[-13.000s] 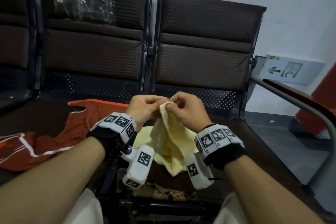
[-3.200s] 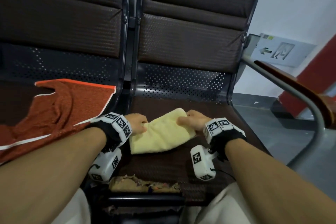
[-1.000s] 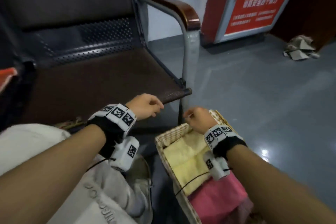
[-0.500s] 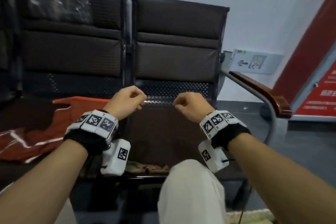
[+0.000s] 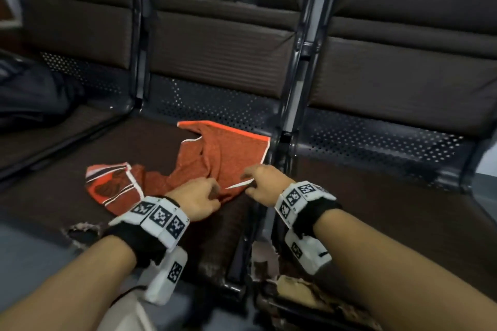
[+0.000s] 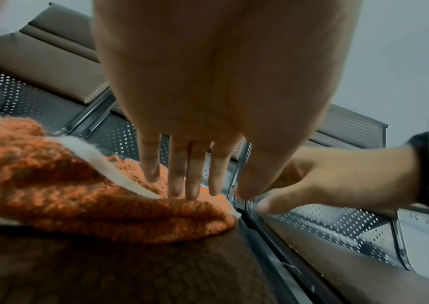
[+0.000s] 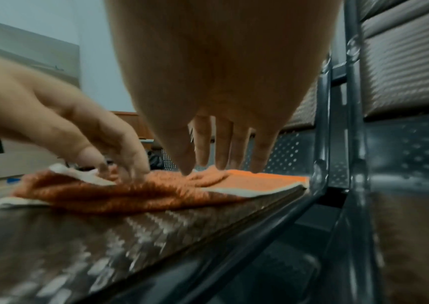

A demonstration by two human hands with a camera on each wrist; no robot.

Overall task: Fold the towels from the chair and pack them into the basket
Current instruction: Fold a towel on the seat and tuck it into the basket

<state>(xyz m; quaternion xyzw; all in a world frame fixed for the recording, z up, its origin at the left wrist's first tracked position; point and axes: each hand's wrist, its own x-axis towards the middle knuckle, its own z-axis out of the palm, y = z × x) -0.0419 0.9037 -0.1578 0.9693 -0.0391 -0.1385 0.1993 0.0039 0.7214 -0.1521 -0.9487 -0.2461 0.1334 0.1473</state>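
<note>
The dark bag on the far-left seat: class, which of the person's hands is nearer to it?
Left. The left hand rests on the orange towel, on the side toward the dark bag; the right hand is farther away, at the towel's right edge.

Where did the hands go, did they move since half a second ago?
Yes. Both hands came down from in front of the backrests onto the orange towel on the chair seat: left hand and right hand touch its near edge.
</note>
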